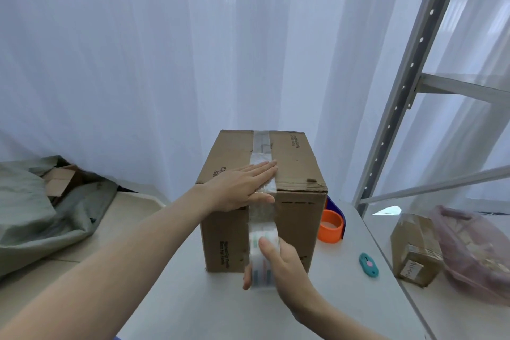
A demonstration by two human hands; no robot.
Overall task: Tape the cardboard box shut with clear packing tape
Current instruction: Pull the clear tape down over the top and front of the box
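A brown cardboard box (295, 171) stands closed on the white table (209, 301). A strip of clear tape (260, 146) runs along the top seam and down over the near edge onto the front face. My left hand (242, 188) lies flat on the box top, fingers pressing the tape near the front edge. My right hand (278, 265) grips the roll of clear packing tape (263, 257) in front of the box's lower front face, with the tape stretched up from the roll to the box.
An orange tape roll with a blue dispenser (332, 225) sits right of the box. A teal box cutter (368, 264) lies on the table. A metal shelf (408, 85) at right holds a small parcel (416, 251) and a pink bag (474, 251). Grey fabric (36, 210) lies at left.
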